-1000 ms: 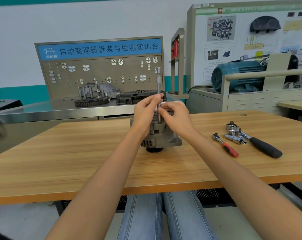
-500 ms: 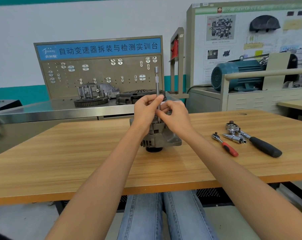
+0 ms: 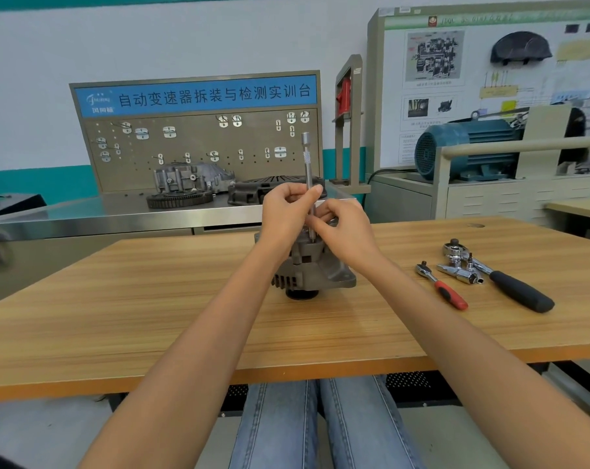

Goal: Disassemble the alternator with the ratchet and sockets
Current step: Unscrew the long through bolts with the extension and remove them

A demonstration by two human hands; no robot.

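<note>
Left hand (image 3: pixel 287 208) pinches extension bar (image 3: pixel 308 164) upright above alternator (image 3: pixel 312 269).

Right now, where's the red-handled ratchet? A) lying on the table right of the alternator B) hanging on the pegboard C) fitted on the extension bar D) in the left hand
A: the red-handled ratchet lies on the wooden table, right of the alternator, beside the black-handled ratchet. Both hands are on the upright extension bar instead: left hand and right hand.
</note>
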